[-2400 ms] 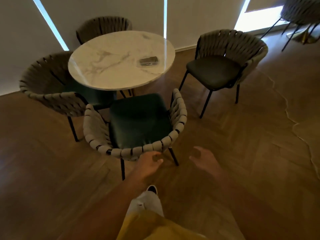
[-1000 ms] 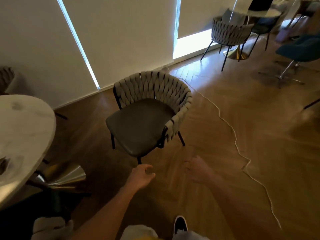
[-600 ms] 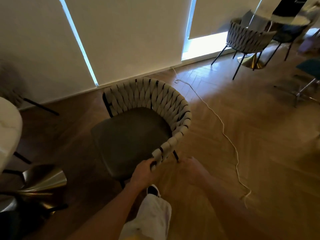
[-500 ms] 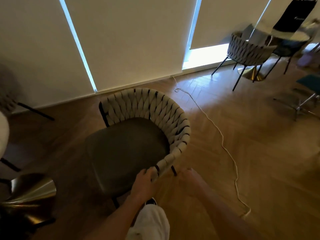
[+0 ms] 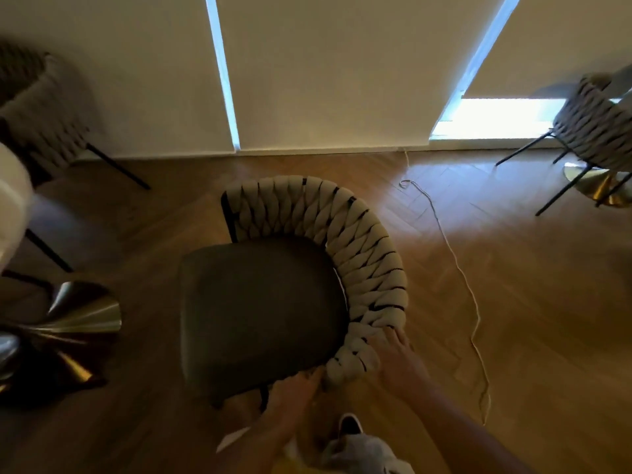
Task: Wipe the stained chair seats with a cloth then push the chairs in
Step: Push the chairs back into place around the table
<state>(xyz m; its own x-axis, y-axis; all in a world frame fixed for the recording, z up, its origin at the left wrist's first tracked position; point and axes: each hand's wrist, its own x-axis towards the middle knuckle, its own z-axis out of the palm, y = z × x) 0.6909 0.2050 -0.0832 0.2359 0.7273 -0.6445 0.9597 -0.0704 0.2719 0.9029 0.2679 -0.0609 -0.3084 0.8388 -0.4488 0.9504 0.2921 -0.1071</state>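
A: Where was the chair (image 5: 273, 302) at that moment?

B: In the middle of the frame, standing on the wooden floor (image 5: 513, 302). Its dark seat (image 5: 260, 313) faced the left of the frame, and the woven back (image 5: 359, 254) curved round the upper and right sides of the seat.

A: And the hands?

B: Both were at the lower end of the woven back, low in the frame and right of centre. The left hand (image 5: 297, 391) gripped the tip of the weave where it met the seat's lower right corner, fingers curled round it. The right hand (image 5: 396, 360) lay against the outer side of the weave just beside the left one, with its fingers bent over the padded strands, holding them.

A: Could you see a cloth?

B: I could not make one out in either hand. The picture was blurred there.

A: Where was the bench?

B: Only its pale edge (image 5: 10, 206) showed at the far left of the frame, well apart from the chair, with its shiny metal base (image 5: 85, 313) below it at the lower left. Another woven chair (image 5: 37, 107) sat blurred in the upper left, near the wall.

A: Anything else?

B: A thin white cord (image 5: 458, 268) ran down the floor to the right of the chair, from the wall toward the lower right. A third woven chair (image 5: 595, 128) stood at the upper right edge, beside a bright strip of window (image 5: 496, 118). A shoe (image 5: 349, 427) and a pale trouser leg (image 5: 362, 453) showed at the bottom, just below the hands.
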